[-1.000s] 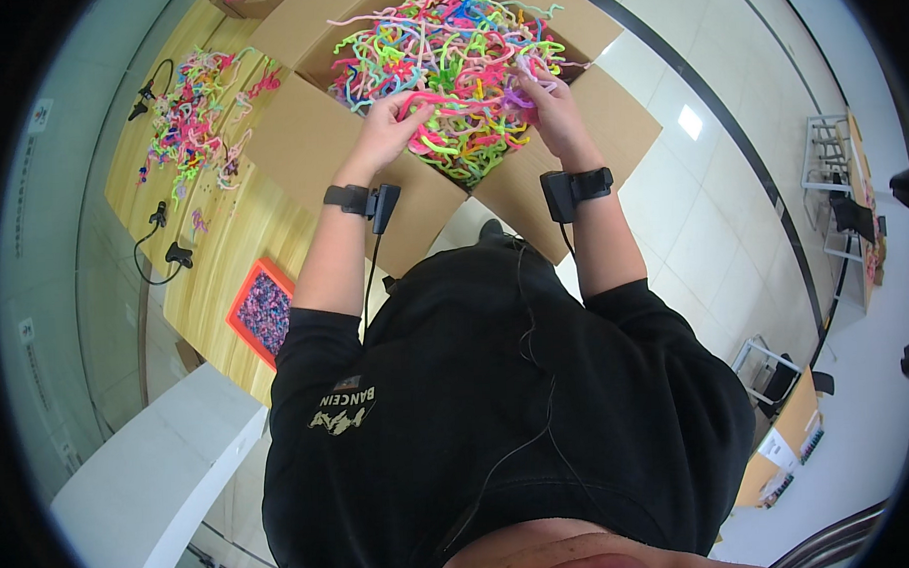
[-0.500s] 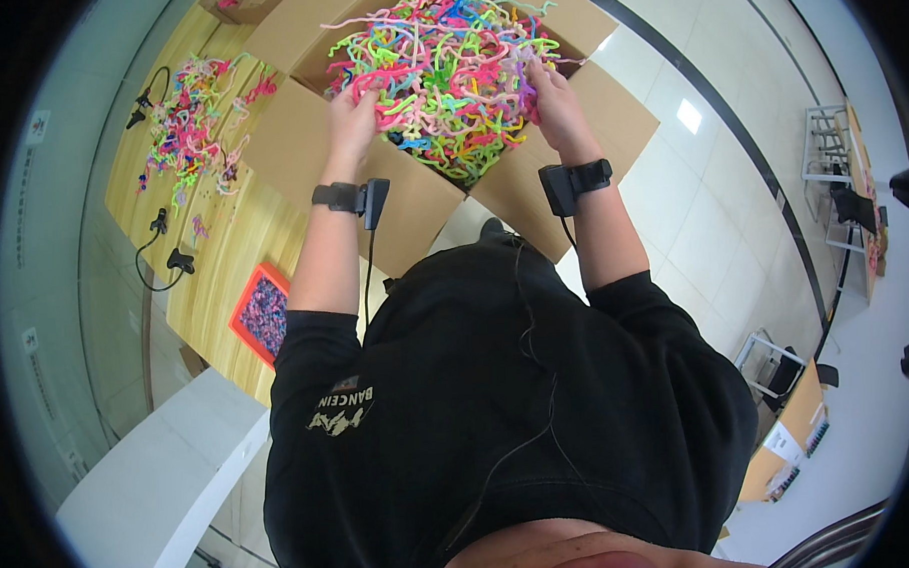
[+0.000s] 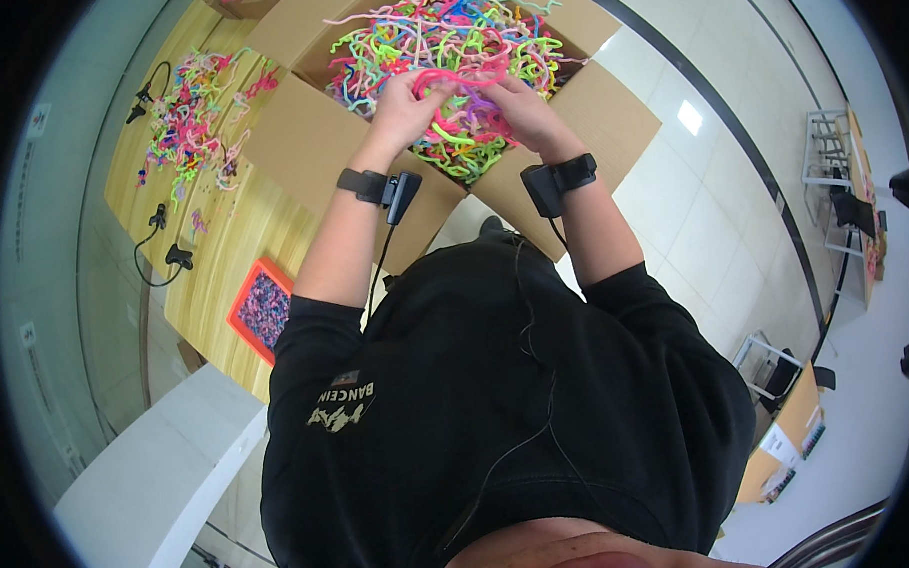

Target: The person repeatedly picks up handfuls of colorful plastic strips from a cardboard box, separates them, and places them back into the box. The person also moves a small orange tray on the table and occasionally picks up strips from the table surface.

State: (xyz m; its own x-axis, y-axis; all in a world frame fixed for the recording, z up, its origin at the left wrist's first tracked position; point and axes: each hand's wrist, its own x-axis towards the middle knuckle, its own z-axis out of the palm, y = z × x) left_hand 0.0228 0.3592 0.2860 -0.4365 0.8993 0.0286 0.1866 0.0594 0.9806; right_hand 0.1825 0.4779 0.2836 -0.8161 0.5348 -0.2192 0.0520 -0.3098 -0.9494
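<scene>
A large tangled heap of bendy, many-coloured strands fills an open cardboard box in front of me. Over the near part of the heap, my left hand is closed on a bright pink strand, which curves in a loop above its fingers. Close by on the right, my right hand pinches pink strand near its fingertips. Purple and yellow-green strands lie or hang between the two hands; whether either hand holds these too, I cannot make out.
To the left, a wooden table bears a loose pile of similar strands, black clip-like devices with cables, and an orange-red tray of small dark purple pieces. The box's near flaps spread outward. Far right stand other tables.
Both hands have come inward from the sides of the heap and are now near each other. The pink strand has moved with them toward the middle.
</scene>
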